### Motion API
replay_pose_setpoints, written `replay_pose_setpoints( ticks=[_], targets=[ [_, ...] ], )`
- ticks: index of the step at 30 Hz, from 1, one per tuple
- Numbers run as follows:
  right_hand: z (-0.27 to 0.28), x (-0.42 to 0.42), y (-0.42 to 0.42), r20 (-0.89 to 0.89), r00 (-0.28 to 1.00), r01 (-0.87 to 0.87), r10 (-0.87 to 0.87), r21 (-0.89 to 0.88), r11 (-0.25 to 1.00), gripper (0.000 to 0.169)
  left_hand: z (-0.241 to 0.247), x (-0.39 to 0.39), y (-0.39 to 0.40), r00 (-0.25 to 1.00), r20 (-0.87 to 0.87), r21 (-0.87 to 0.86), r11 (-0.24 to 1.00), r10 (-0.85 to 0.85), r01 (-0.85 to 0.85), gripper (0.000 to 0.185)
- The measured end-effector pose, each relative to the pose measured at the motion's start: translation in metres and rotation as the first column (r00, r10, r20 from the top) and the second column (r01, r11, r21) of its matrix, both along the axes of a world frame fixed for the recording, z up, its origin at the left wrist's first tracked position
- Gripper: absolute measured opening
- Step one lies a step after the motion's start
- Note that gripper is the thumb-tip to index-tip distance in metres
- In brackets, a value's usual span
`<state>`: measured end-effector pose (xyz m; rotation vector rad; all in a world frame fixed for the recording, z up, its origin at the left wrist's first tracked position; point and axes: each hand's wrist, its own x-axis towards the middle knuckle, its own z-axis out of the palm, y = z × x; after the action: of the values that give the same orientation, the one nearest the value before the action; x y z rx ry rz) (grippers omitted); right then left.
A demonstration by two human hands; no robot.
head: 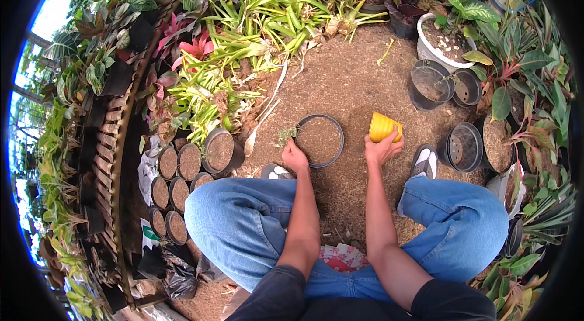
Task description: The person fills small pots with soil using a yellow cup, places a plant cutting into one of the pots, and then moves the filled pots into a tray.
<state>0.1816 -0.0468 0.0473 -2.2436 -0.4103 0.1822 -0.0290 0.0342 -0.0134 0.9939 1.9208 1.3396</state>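
Note:
My left hand (295, 155) pinches a small green plant sprig (287, 135) at the left rim of a round black pot (320, 141) filled with brown growing medium. My right hand (384, 147) is closed around a yellow ribbed pot (384, 126), tilted, to the right of the black pot. Whether the yellow pot holds anything cannot be seen. The black pot stands on the ground between my feet.
Soil-filled black pots (189, 161) stand in rows at left, near a wooden slatted bench (109, 157). Uprooted bromeliads (283, 20) lie ahead. Empty black pots (461, 147), a white pot (425, 45) and leafy plants are at right. Brown soil (346, 70) covers the ground.

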Motion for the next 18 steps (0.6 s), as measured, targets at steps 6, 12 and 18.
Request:
replay_pose_setpoints(
  ticks=[6, 12, 18],
  targets=[
    [0.017, -0.009, 0.006, 0.141, 0.989, -0.004, 0.036, -0.222, 0.975, 0.097, 0.001, -0.002, -0.001, 1.0, 0.014, -0.051, 0.999, 0.014, -0.013, 0.05],
    [0.028, -0.031, 0.017, 0.112, 0.849, -0.527, 0.516, 0.099, 0.844, 0.097, 0.0, 0.002, -0.001, 1.0, 0.004, -0.072, 0.997, 0.004, -0.004, 0.05],
    [-0.002, -0.042, 0.015, -0.13, 0.651, -0.737, 0.748, 0.131, 0.663, 0.08, -0.008, -0.004, 0.001, 0.998, 0.053, -0.036, 0.999, 0.033, -0.031, 0.05]
  ],
)
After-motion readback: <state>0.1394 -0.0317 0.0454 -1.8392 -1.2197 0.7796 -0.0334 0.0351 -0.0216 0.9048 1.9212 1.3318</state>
